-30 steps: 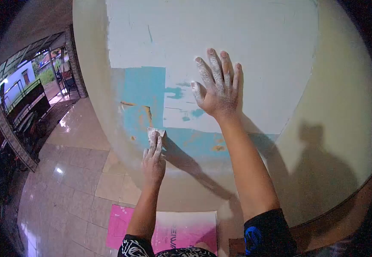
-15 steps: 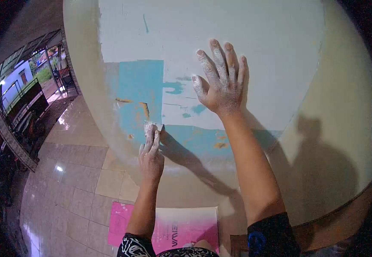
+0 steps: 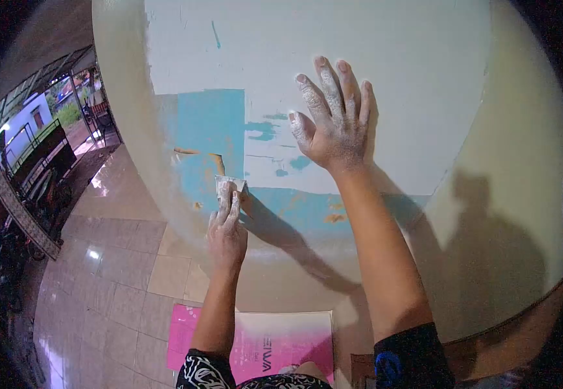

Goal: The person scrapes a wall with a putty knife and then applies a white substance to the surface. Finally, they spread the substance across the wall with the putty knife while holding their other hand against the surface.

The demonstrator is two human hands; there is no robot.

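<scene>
White dust coats both hands. My left hand [image 3: 227, 227] presses a small pale sanding pad or folded sheet [image 3: 231, 186] against the blue patch [image 3: 210, 123] of a large curved surface, just below a brownish torn mark [image 3: 220, 163]. My fingers lie over the pad, so its lower part is hidden. Higher up and to the right, my right hand [image 3: 340, 123] rests flat on the white coated area [image 3: 385, 39], fingers spread, holding nothing. Blue smears [image 3: 263, 131] show through the white between the two hands.
A pink and white printed box or sheet [image 3: 281, 337] lies below the surface. Glossy floor tiles [image 3: 109, 285] extend at the lower left. Beyond them are a railing [image 3: 28, 146] and an opening to outdoors. Shadows of a person fall on the right side.
My left hand and the pad have moved slightly up and a little left on the blue patch. My right hand stays at the same place on the white area.
</scene>
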